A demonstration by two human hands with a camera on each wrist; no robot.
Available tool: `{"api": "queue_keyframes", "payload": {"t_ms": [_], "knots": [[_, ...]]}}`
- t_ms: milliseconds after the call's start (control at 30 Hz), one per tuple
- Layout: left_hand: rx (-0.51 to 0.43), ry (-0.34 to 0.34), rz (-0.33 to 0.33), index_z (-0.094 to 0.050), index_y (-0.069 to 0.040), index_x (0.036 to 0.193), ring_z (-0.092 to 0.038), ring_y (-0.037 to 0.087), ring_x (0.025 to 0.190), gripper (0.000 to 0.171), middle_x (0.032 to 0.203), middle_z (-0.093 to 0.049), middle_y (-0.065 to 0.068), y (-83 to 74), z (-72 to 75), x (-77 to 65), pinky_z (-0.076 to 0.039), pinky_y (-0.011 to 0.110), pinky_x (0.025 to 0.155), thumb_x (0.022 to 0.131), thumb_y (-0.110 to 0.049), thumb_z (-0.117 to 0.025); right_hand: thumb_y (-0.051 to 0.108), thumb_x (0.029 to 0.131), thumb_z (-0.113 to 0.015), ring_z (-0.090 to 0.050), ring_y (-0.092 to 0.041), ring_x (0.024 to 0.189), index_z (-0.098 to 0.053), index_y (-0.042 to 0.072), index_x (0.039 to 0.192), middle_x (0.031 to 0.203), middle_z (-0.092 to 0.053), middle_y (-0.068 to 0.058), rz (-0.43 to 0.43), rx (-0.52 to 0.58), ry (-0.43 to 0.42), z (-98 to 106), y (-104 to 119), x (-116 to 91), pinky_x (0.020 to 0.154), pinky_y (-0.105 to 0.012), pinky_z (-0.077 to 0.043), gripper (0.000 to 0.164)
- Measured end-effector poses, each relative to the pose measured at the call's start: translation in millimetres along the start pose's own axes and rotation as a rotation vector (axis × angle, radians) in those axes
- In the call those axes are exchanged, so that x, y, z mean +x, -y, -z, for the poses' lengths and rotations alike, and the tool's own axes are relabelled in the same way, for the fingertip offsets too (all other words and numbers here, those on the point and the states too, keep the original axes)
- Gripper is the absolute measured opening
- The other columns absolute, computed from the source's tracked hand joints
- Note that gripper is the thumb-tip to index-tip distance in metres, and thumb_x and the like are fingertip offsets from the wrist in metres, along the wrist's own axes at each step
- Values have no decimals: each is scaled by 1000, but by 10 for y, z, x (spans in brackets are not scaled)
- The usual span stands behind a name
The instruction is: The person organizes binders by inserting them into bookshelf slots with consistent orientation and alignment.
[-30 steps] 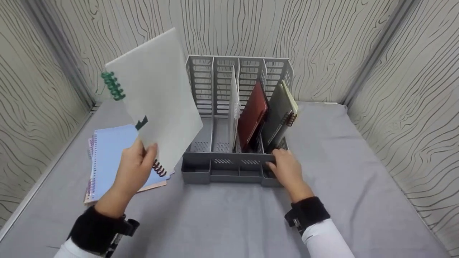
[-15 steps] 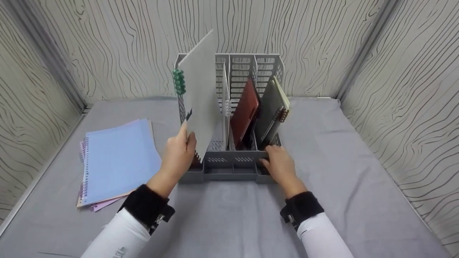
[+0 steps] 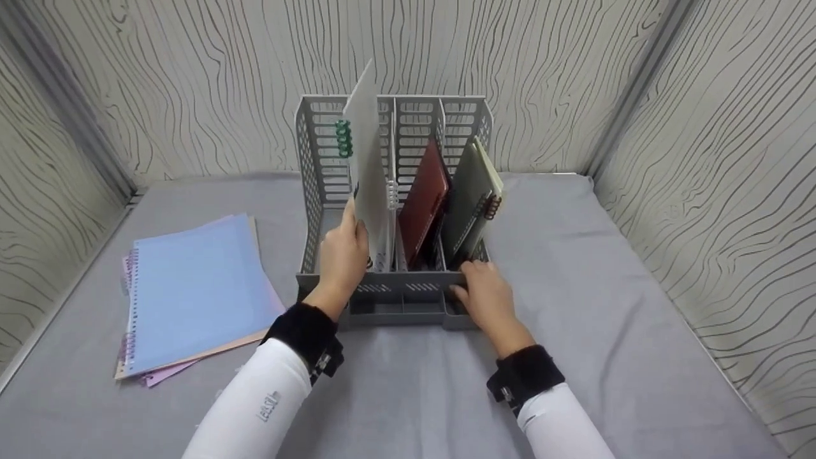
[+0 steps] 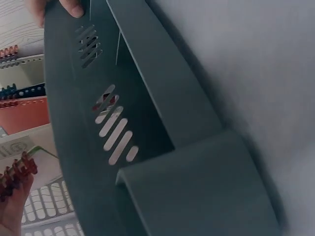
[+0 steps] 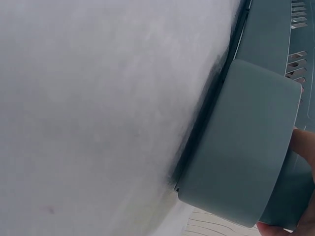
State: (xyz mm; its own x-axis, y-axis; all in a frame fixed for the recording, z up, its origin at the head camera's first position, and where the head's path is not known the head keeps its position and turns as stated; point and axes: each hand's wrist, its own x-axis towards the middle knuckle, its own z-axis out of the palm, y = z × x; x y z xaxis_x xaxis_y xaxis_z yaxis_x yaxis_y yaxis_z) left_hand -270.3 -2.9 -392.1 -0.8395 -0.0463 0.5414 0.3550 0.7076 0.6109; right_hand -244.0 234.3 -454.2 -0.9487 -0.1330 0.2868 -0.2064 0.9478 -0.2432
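My left hand (image 3: pixel 344 255) pinches a white notebook (image 3: pixel 368 159) by its lower part. This notebook has a green coil near its top; a dark red coil (image 4: pixel 17 174) shows beside the fingers in the left wrist view. It stands nearly upright in the left half of the grey file organizer (image 3: pixel 376 296), partly below the front wall; its exact slot I cannot tell. With fingers over the front wall and thumb in front, my right hand (image 3: pixel 488 299) grips the organizer's right end. Right of the white notebook stand a clear-coil notebook (image 3: pixel 392 194), a red notebook (image 3: pixel 424 197) and a dark green notebook (image 3: pixel 468 197).
A loose pile lies on the grey cloth (image 3: pixel 408 395) at the left, with a blue notebook (image 3: pixel 191 293) on top and pink and tan edges beneath. Patterned panels (image 3: pixel 542 83) enclose the table at the back and sides.
My left hand has carried the white notebook rightward and down, from in front of the organizer into it, turning it edge-on. My right hand has kept its grip on the organizer.
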Motion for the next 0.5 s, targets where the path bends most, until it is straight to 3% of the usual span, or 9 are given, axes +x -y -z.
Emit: {"api": "queue_keyframes", "payload": {"t_ms": [167,300,500], "knots": [[33,51,58,-34,-13,144,-54,27,50,47,70,-62,17,71,-128,-51,-43,42,48,98,-11,-43,25,83,-71,-55,-27,91,-60,6,98,95,-61,-8,14,8,-15,-58,20,-66,71,-43,-49,26],[69,85,85,-32,-15,145,-50,26,47,48,65,-58,15,129,-208,-68,-40,40,45,99,-12,-42,25,82,-72,-55,-27,91,-60,6,98,95,-61,-8,21,14,-24,-67,28,-73,71,-42,-49,27],[68,120,92,-31,-20,146,-58,32,59,53,80,-65,18,190,-346,-29,-45,44,52,96,-9,-44,25,83,-71,-54,-26,91,-60,6,97,95,-61,-8,3,8,-7,-8,9,-26,73,-41,-49,26]]}}
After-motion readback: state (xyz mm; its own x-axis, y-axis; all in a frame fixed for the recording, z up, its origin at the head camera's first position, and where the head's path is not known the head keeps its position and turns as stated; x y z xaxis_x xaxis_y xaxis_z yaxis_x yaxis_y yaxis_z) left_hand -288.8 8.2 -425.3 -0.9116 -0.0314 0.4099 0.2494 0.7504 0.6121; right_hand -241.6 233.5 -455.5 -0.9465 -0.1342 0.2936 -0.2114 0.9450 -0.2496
